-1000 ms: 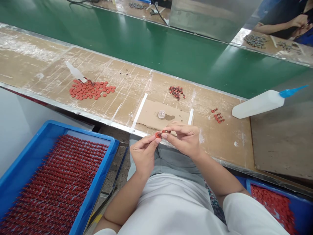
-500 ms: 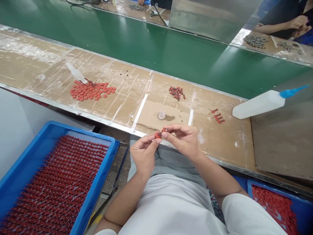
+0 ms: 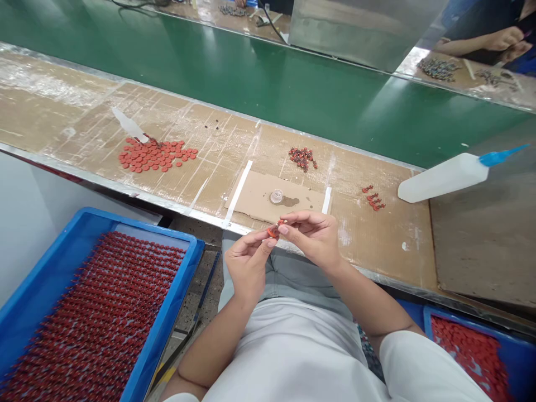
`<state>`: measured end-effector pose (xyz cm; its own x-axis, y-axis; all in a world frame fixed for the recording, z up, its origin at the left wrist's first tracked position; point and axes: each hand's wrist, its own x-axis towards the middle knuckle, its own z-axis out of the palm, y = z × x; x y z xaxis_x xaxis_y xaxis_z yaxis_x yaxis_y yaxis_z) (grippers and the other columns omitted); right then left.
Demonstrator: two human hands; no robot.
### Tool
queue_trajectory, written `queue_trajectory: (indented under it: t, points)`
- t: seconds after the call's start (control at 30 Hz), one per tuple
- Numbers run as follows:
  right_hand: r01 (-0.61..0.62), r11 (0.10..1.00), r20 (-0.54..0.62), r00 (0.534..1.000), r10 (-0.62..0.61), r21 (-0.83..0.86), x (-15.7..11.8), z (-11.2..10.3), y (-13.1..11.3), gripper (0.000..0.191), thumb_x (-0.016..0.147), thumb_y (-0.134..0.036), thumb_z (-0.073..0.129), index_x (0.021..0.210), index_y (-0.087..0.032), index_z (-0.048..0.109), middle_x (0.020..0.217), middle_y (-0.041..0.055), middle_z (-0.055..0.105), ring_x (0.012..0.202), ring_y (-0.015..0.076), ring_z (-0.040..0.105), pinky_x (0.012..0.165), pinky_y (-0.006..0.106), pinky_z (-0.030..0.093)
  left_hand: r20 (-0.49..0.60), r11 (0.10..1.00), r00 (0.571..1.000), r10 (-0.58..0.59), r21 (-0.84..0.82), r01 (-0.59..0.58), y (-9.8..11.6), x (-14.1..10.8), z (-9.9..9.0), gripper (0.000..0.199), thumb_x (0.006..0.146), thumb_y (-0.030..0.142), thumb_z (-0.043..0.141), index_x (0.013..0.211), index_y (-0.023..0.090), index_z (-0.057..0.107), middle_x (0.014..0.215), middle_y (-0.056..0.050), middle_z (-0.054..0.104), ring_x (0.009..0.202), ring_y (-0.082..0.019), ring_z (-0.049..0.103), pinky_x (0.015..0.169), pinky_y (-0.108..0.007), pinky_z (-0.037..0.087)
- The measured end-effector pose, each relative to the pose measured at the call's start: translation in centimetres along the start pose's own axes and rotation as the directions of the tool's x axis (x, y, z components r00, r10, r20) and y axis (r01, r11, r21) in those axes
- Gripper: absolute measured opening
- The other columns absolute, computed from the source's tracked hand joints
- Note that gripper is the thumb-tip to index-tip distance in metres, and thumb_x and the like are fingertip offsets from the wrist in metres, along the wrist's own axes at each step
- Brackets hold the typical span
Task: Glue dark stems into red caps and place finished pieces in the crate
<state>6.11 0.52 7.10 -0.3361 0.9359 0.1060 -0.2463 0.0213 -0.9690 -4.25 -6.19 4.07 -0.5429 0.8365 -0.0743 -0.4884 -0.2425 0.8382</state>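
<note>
A long green conveyor belt [image 3: 209,72] runs across the room, and along its near side lies a bench [image 3: 377,251] topped with scuffed brown card. Beyond the belt, at upper right, a co-worker's hands [image 3: 505,44] are at work. Below the bench on the left sits a blue plastic tray [image 3: 170,307] packed with neat rows of red pieces, and a second blue tray [image 3: 469,328] at lower right holds a loose heap of red discs.

On the bench, a white squeeze bottle [image 3: 441,177] with a blue nozzle lies on its side towards the right. Further left is a scattered pile of red discs [image 3: 154,156], then a small cluster of red-and-dark parts [image 3: 302,158], and a short row of red pieces [image 3: 372,198]. A cardboard sheet [image 3: 259,195] taped to the bench carries a small clear cup [image 3: 276,196] beside a brown stain.

The seated person holds both hands up just past the bench's near edge. The left hand [image 3: 247,268] and right hand [image 3: 312,237] meet at a small red part [image 3: 273,230], their fingers [image 3: 283,229] pinched closed on it from either side.
</note>
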Motion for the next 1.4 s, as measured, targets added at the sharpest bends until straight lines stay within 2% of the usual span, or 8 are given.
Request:
queue_trajectory:
  t: [0.13, 0.23, 0.4, 0.63, 0.83, 0.93, 1.17, 1.4]
  points:
    - [-0.097, 0.993, 0.032, 0.995, 0.095, 0.066, 0.1, -0.4, 0.0, 0.02, 0.068, -0.025, 0.08, 0.085, -0.02, 0.073, 0.081, 0.0035, 0.074, 0.074, 0.0164, 0.072, 0.069, 0.028, 0.061, 0.029, 1.0, 0.999, 0.023, -0.002, -0.023, -0.1, -0.1, -0.3, 0.016, 0.071, 0.02, 0.077, 0.086, 0.021, 0.073, 0.087, -0.004, 0.074, 0.086, -0.019, 0.07, 0.083, -0.039, 0.057]
    - [-0.136, 0.987, 0.048, 0.99, 0.132, 0.085, 0.1, -0.5, -0.2, 0.02, 0.066, -0.024, 0.081, 0.084, -0.019, 0.073, 0.08, 0.0032, 0.074, 0.072, 0.015, 0.071, 0.069, 0.027, 0.061, 0.029, 0.995, 0.995, 0.097, 0.035, -0.098, -0.3, 0.1, -0.6, 0.021, 0.069, 0.018, 0.078, 0.089, 0.023, 0.073, 0.087, -0.003, 0.072, 0.083, -0.017, 0.069, 0.079, -0.035, 0.058]
    - [-0.165, 0.986, 0.044, 0.985, 0.165, -0.003, -0.1, -0.3, -0.8, 0.019, 0.062, -0.023, 0.082, 0.078, -0.018, 0.074, 0.072, 0.0021, 0.073, 0.064, 0.0122, 0.068, 0.063, 0.023, 0.059, 0.103, 0.968, 0.969, 0.224, 0.092, -0.234, -0.5, 0.4, -0.9, 0.021, 0.069, 0.012, 0.076, 0.085, 0.026, 0.075, 0.085, -0.002, 0.071, 0.08, -0.014, 0.066, 0.073, -0.029, 0.056]
    - [-0.122, 0.982, 0.114, 0.984, 0.139, -0.142, -0.1, -0.6, -1.5, 0.019, 0.062, -0.024, 0.082, 0.078, -0.016, 0.075, 0.067, 0.0027, 0.07, 0.057, 0.0106, 0.062, 0.054, 0.021, 0.053, 0.124, 0.982, 0.977, 0.171, 0.062, -0.179, -0.2, 0.0, -1.1, 0.019, 0.067, 0.015, 0.079, 0.08, 0.029, 0.076, 0.079, 0.0, 0.07, 0.073, -0.013, 0.065, 0.068, -0.028, 0.055]
    - [-0.084, 0.977, 0.136, 0.984, 0.111, -0.195, -0.2, -0.8, -1.8, 0.016, 0.064, -0.024, 0.08, 0.077, -0.017, 0.075, 0.067, 0.0024, 0.069, 0.057, 0.0103, 0.059, 0.053, 0.022, 0.05, 0.157, 0.973, 0.968, 0.198, 0.092, -0.214, -0.3, -0.2, -1.3, 0.021, 0.069, 0.013, 0.076, 0.082, 0.029, 0.076, 0.08, 0.0, 0.07, 0.073, -0.012, 0.065, 0.067, -0.028, 0.055]
    - [-0.1, 0.977, 0.126, 0.984, 0.125, -0.188, -0.2, -0.8, -2.1, 0.018, 0.063, -0.026, 0.081, 0.077, -0.018, 0.075, 0.068, 0.0027, 0.07, 0.058, 0.011, 0.06, 0.054, 0.023, 0.05, 0.165, 0.971, 0.967, 0.196, 0.102, -0.214, -0.3, -0.1, -1.2, 0.021, 0.07, 0.012, 0.076, 0.082, 0.029, 0.076, 0.08, 0.0, 0.07, 0.073, -0.013, 0.065, 0.067, -0.028, 0.056]
    - [-0.242, 0.96, 0.038, 0.968, 0.249, -0.139, -0.1, -0.5, -2.5, 0.028, 0.056, -0.032, 0.085, 0.077, -0.017, 0.074, 0.07, 0.0032, 0.072, 0.061, 0.0127, 0.066, 0.058, 0.024, 0.055, 0.147, 0.97, 0.969, 0.198, 0.115, -0.216, -0.3, 0.2, -0.9, 0.025, 0.07, 0.013, 0.076, 0.09, 0.027, 0.075, 0.088, -0.002, 0.07, 0.081, -0.014, 0.066, 0.073, -0.029, 0.056]
    - [-0.206, 0.968, -0.053, 0.978, 0.2, -0.146, -0.3, -0.3, -2.1, 0.029, 0.059, -0.034, 0.084, 0.078, -0.015, 0.073, 0.071, 0.0049, 0.072, 0.064, 0.015, 0.069, 0.063, 0.026, 0.059, 0.092, 0.947, 0.967, 0.237, 0.202, -0.251, -0.1, -0.1, -0.8, 0.033, 0.066, 0.018, 0.08, 0.097, 0.027, 0.074, 0.093, -0.002, 0.069, 0.083, -0.015, 0.067, 0.075, -0.03, 0.058]
